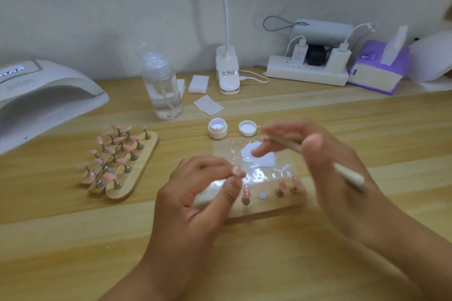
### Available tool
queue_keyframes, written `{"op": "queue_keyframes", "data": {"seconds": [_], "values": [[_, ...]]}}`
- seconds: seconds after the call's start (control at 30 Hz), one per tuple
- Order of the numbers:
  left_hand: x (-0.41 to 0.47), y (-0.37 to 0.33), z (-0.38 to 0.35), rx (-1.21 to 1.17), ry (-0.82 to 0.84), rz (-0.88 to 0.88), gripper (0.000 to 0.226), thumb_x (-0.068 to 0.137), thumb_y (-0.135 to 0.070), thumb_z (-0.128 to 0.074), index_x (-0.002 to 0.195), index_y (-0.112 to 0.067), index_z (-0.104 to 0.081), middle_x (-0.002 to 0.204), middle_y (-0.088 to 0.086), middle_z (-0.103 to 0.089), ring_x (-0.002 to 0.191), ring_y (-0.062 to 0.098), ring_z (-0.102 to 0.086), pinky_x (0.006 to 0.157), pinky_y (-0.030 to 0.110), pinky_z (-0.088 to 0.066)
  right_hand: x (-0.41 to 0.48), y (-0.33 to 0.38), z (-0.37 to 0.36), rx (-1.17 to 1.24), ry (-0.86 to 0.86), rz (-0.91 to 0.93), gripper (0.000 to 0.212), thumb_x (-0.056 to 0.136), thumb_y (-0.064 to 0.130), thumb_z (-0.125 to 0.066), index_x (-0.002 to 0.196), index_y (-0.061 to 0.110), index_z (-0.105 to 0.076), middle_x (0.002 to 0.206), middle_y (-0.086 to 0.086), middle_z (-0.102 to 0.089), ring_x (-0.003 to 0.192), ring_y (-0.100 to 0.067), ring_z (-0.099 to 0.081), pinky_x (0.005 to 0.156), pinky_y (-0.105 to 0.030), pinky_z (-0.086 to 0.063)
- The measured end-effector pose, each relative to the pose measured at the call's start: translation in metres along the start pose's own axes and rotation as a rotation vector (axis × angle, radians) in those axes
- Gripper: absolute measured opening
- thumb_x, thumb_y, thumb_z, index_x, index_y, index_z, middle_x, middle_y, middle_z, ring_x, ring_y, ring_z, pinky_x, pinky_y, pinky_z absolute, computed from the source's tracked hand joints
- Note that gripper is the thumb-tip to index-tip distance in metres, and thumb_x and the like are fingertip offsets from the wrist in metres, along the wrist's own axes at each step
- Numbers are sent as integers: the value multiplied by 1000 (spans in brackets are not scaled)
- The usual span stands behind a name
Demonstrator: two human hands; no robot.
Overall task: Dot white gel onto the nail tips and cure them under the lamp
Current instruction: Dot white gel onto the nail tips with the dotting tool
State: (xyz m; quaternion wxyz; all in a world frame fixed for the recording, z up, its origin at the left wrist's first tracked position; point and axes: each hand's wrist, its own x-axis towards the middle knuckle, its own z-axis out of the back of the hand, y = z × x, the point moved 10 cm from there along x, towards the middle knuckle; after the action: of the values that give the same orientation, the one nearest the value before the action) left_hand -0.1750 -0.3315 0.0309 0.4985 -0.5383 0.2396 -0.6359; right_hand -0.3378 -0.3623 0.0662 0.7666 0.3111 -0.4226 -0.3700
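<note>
Left hand (pixel 200 186) pinches 1 nail tip (pixel 236 169); right hand (pixel 330 168) grips the dotting tool (pixel 349 176), shaft running lower-right to upper-left, its blurred end over the white gel (pixel 261 161), just beyond and right of that tip. Lamp (pixel 49 95) sits well left

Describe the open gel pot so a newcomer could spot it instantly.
Start at the clear pump bottle mid-table. In front of it, slightly right, two small white round things sit side by side. The gel pot is the left, taller one, holding white gel; its neighbour is the shallow lid.
</note>
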Motion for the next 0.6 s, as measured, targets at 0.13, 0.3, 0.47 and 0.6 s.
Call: {"op": "queue_keyframes", "data": {"seconds": [0.13, 0.3, 0.47, 0.6], "values": [[2, 7, 16, -49, -96, 50, 11, 92, -28, -63, 94, -34, -73, 98, -17, -72, 104, 1, -65, 86, 4, -41, 33, -39, 19, -134, -28, -213, 45, 101, 51, -39, 79, 28, -70, 69, 8, -67, 57, 1, -54, 52, -9, -37], [0, 22, 11, -30, -71, 165, 12, 90, -42, -62, 93, -42, -73, 97, -20, -74, 85, 3, -67, 76, 5, -44, 61, -63, 4, -227, 56, -293, 51, 100, 42, -47, 63, 17, -72, 53, 0, -65, 48, -9, -56, 47, -9, -36], [0, 32, 8, -68, -37, 211, 14, 89, -40, -60, 95, -43, -73, 96, -14, -75, 65, 18, -58, 61, 15, -41, 68, -69, -11, -276, 109, -309, 49, 100, 38, -49, 63, 14, -71, 50, 2, -63, 43, -4, -53, 45, -11, -37], [-2, 34, 5, -90, -29, 221, 14, 90, -39, -60, 95, -42, -72, 95, -14, -75, 73, 24, -67, 66, 22, -50, 68, -69, -9, -285, 91, -310, 47, 100, 36, -50, 64, 14, -71, 50, 1, -63, 45, -5, -56, 48, -15, -40]]}}
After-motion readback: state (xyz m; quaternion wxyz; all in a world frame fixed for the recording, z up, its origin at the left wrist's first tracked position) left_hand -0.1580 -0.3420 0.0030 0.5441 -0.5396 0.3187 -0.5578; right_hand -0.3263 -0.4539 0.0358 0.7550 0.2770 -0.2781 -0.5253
